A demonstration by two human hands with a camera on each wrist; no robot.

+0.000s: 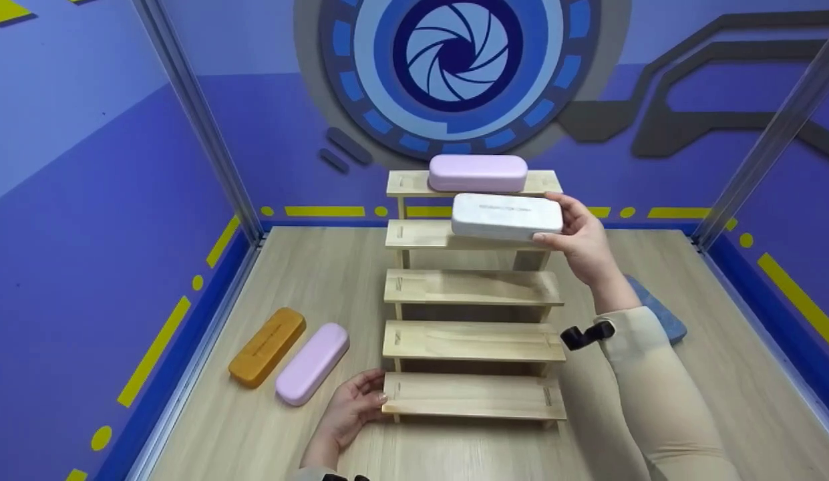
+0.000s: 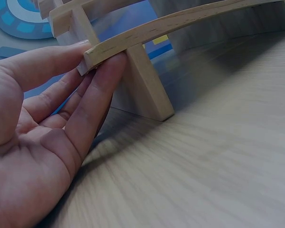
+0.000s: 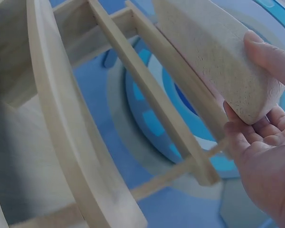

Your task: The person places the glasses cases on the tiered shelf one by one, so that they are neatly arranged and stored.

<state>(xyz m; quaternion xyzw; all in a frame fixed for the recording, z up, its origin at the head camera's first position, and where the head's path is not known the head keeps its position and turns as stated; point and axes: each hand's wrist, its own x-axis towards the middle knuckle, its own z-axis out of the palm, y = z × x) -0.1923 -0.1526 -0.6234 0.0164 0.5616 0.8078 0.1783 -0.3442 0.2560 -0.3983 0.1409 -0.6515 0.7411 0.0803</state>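
Observation:
A stepped wooden rack [image 1: 474, 341] with several shelves stands on the table. My right hand [image 1: 584, 244] grips the right end of a white glasses case [image 1: 506, 217], thumb on the near side, above the second shelf from the top. In the right wrist view the case [image 3: 218, 52] tilts over the rack's slats. On the top shelf lies a pink glasses case [image 1: 478, 173]. My left hand [image 1: 351, 411] pinches the left end of the lowest shelf; the left wrist view shows thumb above and fingers [image 2: 97, 95] beneath the board.
Left of the rack, an orange-brown case [image 1: 267, 347] and another pink case [image 1: 312, 364] lie on the table. A blue case [image 1: 658, 310] sits at the right, partly hidden by my right arm. Printed panels [image 1: 120, 234] enclose the back and sides.

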